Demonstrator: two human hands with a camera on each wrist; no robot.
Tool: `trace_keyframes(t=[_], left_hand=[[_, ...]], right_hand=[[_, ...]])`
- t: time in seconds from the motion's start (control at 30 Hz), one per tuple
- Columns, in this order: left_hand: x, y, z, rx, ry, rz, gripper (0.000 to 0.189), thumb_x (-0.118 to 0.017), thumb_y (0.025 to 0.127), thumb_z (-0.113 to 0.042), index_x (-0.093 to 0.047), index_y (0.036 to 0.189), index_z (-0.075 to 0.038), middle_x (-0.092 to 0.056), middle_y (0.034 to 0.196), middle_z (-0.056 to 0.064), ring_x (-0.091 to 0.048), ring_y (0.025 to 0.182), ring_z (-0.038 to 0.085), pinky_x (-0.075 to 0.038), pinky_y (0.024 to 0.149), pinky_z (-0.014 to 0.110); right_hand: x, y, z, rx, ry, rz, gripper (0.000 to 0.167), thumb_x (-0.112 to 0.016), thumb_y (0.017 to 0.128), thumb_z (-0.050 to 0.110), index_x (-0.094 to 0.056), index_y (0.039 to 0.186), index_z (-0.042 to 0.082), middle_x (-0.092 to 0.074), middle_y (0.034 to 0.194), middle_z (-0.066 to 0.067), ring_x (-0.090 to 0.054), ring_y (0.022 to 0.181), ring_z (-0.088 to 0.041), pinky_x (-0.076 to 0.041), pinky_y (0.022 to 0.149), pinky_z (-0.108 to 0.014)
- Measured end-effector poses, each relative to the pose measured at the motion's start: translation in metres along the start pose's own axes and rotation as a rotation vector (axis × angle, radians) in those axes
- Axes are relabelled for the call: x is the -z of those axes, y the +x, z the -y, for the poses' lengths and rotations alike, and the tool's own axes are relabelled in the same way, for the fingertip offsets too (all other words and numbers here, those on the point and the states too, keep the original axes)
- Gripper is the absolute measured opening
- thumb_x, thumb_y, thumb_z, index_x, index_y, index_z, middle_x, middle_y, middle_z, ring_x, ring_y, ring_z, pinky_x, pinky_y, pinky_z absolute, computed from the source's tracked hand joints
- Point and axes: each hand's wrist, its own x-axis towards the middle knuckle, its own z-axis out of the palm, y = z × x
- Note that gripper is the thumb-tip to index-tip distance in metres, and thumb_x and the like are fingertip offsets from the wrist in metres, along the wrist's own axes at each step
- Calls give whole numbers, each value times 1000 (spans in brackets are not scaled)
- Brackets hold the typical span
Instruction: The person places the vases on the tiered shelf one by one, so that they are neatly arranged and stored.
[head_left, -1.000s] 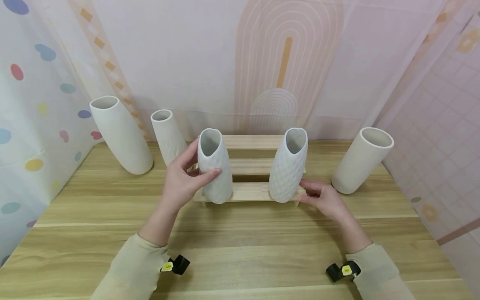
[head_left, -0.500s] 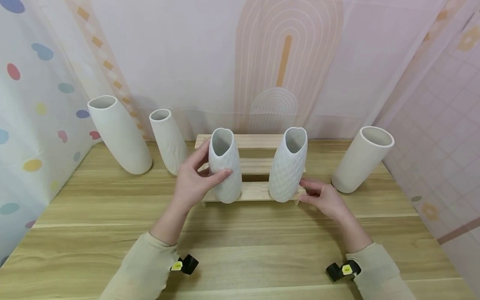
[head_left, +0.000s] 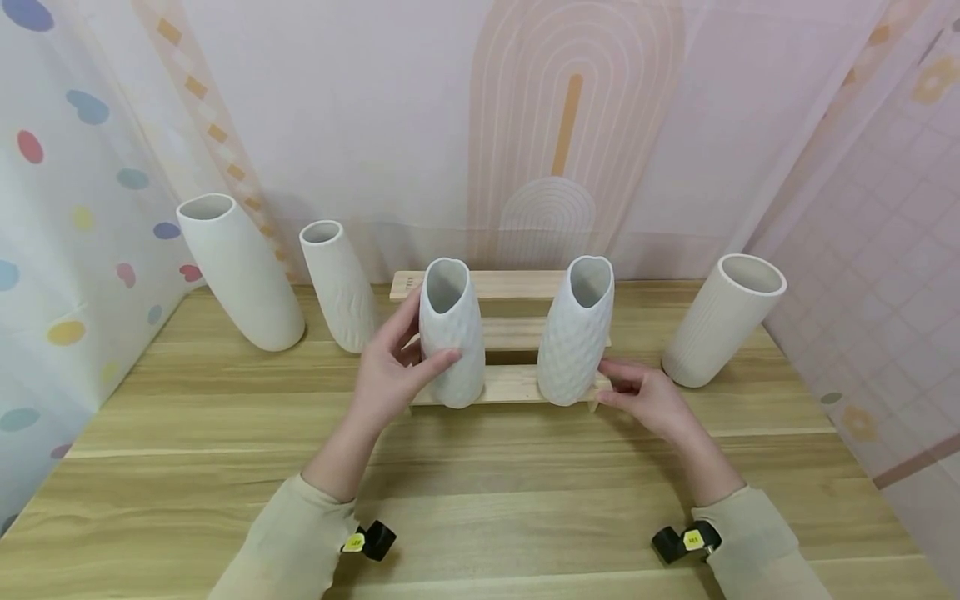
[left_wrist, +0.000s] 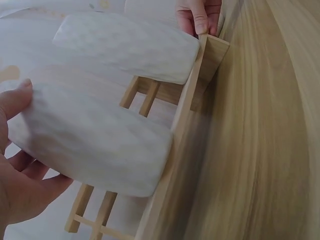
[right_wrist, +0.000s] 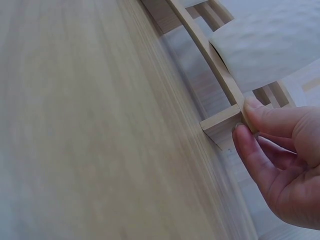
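Note:
A white textured vase (head_left: 453, 350) with a notched rim stands on the lowest step of a small wooden stepped rack (head_left: 513, 384). My left hand (head_left: 386, 367) grips it from the left, thumb across its front and fingers behind. Right of it, on the same step, stands a matching white vase (head_left: 573, 342). My right hand (head_left: 648, 398) pinches the right end of that step between thumb and fingers, as the right wrist view shows at the board's end (right_wrist: 239, 107). In the left wrist view the held vase (left_wrist: 95, 137) has its base at the step's front edge.
On the wooden table (head_left: 480, 500), a tall smooth white vase (head_left: 243, 275) and a slimmer wavy vase (head_left: 341, 287) stand left of the rack. A ribbed white vase (head_left: 720, 325) stands to its right. A patterned curtain (head_left: 360, 125) hangs behind.
My left hand has shifted the left vase to the right along the lowest step, mostly in the first half second. My right hand keeps its place at the step's end.

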Motion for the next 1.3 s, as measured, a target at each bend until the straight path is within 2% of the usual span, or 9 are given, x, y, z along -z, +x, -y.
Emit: trace_keyframes(t=[0.17,0.3,0.53,0.73,0.83,0.97,1.07,1.17,1.3], left_hand=[[9,-6,8,4,-11,25,77,-77,79,11,-49,147,-11,-60,131,6,-58,116,22,-53,93,33],[20,-12,15,5,16,15,70,-75,79,14,-52,142,-3,-66,121,3,-63,109,17,-54,91,35],[47,-14,17,-1,63,-40,55,-71,82,15,-54,134,9,-68,115,20,-68,101,17,-55,88,28],[77,-5,4,19,163,-149,47,-72,87,5,-60,131,2,-72,110,3,-67,99,10,-53,87,20],[90,1,-3,10,143,-218,44,-71,87,6,-61,129,3,-72,106,-3,-67,95,9,-52,85,18],[103,8,-9,-5,21,-348,38,-70,85,11,-67,122,1,-73,100,0,-68,92,12,-53,82,18],[109,13,-11,8,-13,-427,39,-72,83,11,-69,119,-4,-73,101,2,-67,94,14,-52,82,17],[115,19,-12,52,28,-472,43,-75,82,6,-68,123,-8,-70,106,3,-64,100,16,-50,86,19],[121,27,-11,117,120,-494,52,-79,81,-2,-64,131,-12,-66,114,3,-59,110,17,-48,91,22]], right_hand=[[0,0,-1,1,0,-1,45,-74,90,8,-61,132,-3,-58,134,-21,-61,104,-29,-51,83,-30],[-1,1,-2,10,-3,-4,45,-74,89,7,-61,131,-4,-58,133,-22,-62,104,-29,-51,82,-28],[-1,1,-2,17,-4,0,45,-73,90,8,-60,131,-4,-58,133,-22,-61,106,-30,-51,82,-27],[-1,-1,-1,6,2,0,46,-73,89,6,-60,132,-5,-58,134,-23,-60,106,-31,-51,83,-27],[-1,-1,0,6,0,-2,45,-73,89,6,-60,131,-5,-58,133,-23,-60,104,-29,-51,81,-26],[0,-1,0,7,-11,0,45,-73,90,7,-60,131,-5,-58,133,-22,-60,103,-29,-51,81,-28],[0,-1,0,7,-12,2,45,-73,90,8,-60,132,-4,-58,133,-22,-60,105,-29,-51,82,-29],[0,-1,0,9,-9,1,45,-73,90,7,-60,131,-5,-59,133,-22,-60,104,-29,-51,82,-28],[0,-1,0,10,-11,-4,45,-74,89,6,-61,131,-5,-59,132,-22,-60,105,-30,-51,82,-28]])
